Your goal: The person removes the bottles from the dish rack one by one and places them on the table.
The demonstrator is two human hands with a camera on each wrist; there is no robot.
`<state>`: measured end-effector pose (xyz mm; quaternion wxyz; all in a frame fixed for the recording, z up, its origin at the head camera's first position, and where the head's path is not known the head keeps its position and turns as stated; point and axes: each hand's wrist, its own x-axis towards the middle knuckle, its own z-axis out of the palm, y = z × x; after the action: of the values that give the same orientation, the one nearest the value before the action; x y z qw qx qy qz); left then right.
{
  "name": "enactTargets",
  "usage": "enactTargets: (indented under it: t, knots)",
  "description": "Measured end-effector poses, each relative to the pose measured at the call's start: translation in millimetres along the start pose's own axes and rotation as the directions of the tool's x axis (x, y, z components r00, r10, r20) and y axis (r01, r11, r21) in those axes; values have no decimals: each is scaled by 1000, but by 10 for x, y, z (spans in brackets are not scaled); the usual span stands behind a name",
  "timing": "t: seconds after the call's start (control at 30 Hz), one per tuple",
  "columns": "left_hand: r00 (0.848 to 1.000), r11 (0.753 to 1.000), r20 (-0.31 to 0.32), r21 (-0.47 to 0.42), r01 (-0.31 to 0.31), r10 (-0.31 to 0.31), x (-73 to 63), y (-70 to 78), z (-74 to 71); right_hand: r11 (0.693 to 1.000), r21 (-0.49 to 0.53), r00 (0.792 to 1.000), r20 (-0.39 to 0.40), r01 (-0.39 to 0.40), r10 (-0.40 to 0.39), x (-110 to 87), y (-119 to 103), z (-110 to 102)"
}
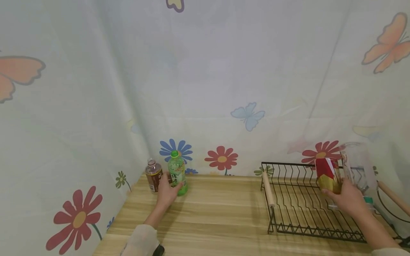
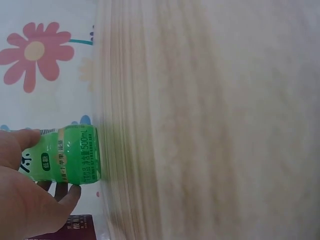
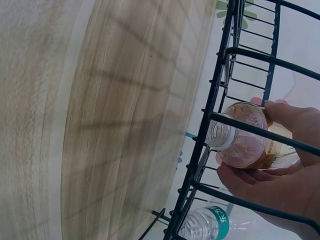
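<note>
At the left, a green-capped tea bottle [image 1: 177, 169] stands upright on the wooden table, and my left hand [image 1: 168, 191] grips it round its lower half. Thumb and fingers lie on opposite sides of the green bottle [image 2: 82, 155] in the left wrist view. Just left of it is a bottle with a dark brown label [image 1: 154, 175]. My right hand [image 1: 350, 199] holds a bottle with a red and gold label [image 1: 327, 170] neck down in the wire rack. In the right wrist view, the clear neck [image 3: 221, 135] of that bottle is at the rack's bottom wires.
The black wire rack [image 1: 268, 188] with wooden handles stands on the right of the table [image 1: 217, 213]. A clear bottle with a green band [image 3: 220, 222] is also neck down in it, beside my right hand. A flower-printed curtain [image 1: 208, 89] hangs behind.
</note>
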<state>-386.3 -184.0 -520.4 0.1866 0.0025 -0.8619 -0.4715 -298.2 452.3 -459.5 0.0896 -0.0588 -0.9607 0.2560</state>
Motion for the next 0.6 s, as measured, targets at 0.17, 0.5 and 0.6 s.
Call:
enactTargets:
  t: [0.17, 0.5, 0.6]
  knots:
    - [1000, 1000, 10, 0, 5, -5, -6, 13, -5, 1000, -5, 1000, 2, 3, -3, 9, 4, 6]
    - [1000, 999, 27, 47, 10, -11, 4, -2, 0, 1000, 18, 998, 59, 0, -1, -2, 25, 6]
    - [1000, 998, 26, 60, 8, -10, -4, 4, -12, 1000, 20, 998, 64, -6, 4, -1, 14, 10]
